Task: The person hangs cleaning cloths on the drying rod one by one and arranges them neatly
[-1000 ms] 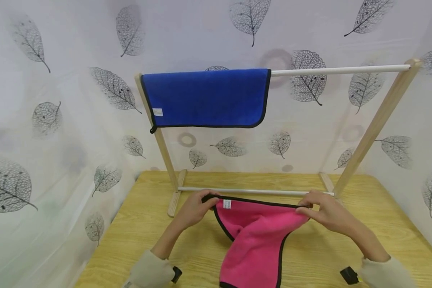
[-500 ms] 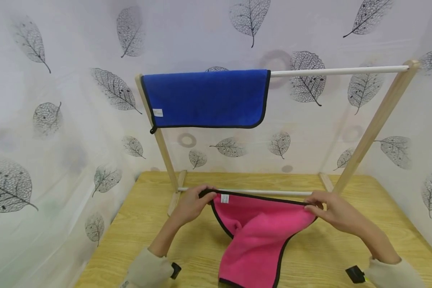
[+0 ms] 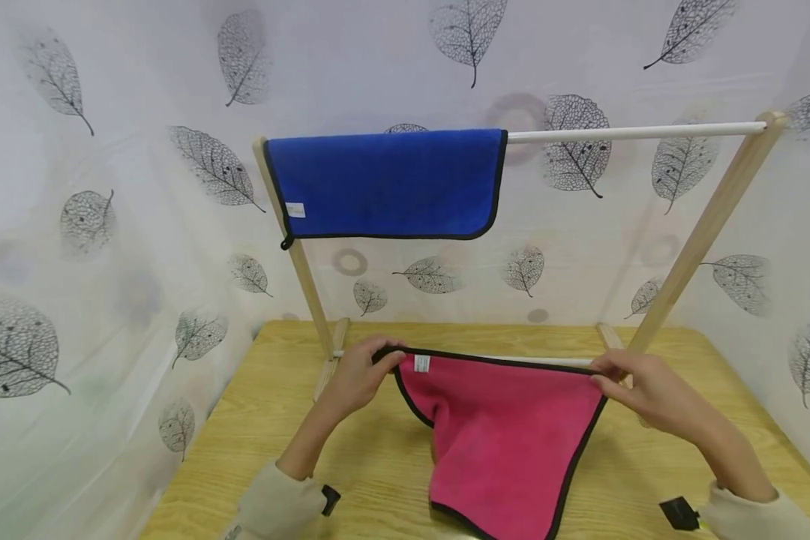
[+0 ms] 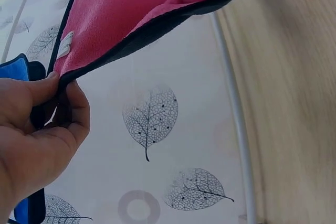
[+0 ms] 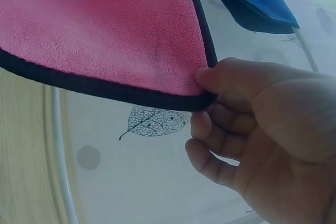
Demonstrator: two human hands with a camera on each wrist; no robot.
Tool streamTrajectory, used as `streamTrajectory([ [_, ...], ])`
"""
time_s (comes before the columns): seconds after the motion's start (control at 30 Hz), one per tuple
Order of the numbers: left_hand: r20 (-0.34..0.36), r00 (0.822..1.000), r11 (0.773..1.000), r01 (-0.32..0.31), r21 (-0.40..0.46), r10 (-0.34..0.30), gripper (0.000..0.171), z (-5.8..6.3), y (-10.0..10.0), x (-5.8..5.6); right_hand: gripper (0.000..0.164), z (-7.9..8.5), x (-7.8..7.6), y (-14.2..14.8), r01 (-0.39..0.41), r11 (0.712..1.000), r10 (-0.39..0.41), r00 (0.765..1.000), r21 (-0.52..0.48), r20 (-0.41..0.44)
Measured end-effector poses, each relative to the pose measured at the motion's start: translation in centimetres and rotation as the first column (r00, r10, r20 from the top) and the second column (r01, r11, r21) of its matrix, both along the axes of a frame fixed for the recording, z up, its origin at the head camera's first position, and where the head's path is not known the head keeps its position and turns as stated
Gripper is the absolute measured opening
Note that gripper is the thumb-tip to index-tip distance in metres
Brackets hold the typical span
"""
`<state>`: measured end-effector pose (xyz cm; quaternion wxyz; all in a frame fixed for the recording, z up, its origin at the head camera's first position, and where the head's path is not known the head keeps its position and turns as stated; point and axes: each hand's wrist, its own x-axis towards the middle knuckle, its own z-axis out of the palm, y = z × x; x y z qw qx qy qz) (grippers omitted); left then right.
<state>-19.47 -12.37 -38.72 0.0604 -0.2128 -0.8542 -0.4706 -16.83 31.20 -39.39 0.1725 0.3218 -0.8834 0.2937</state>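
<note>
Both hands pinch the pink towel's [image 3: 513, 427] top corners, left hand [image 3: 358, 379] and right hand [image 3: 648, 390] now farther apart, stretching it flat below the rack [image 3: 634, 133].

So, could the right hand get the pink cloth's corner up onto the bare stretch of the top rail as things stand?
Probably yes. The right hand pinches the pink cloth by its corner, and the top rail is bare to the right of the blue cloth. Nothing stands between, though how far up it must reach is hard to judge.
</note>
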Motion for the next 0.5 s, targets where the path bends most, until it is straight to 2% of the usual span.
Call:
streamTrajectory([
  [0.13,0.005,1.0,1.0,-0.016,0.008,0.016,0.018,0.5,0.3,0.0,0.028,0.7,0.2,0.3,0.033,0.999,-0.033,0.999,0.0,-0.033],
  [0.3,-0.031,0.999,1.0,-0.016,-0.011,0.016,0.019,1.0,0.6,0.0,0.033,1.4,0.5,0.4,0.077,0.997,-0.078,0.991,-0.01,-0.108],
  [0.5,-0.053,0.998,1.0,-0.02,-0.014,0.019,0.019,1.6,0.7,-0.2,0.033,2.5,1.0,0.1,0.144,0.989,-0.145,0.979,-0.014,-0.143],
])
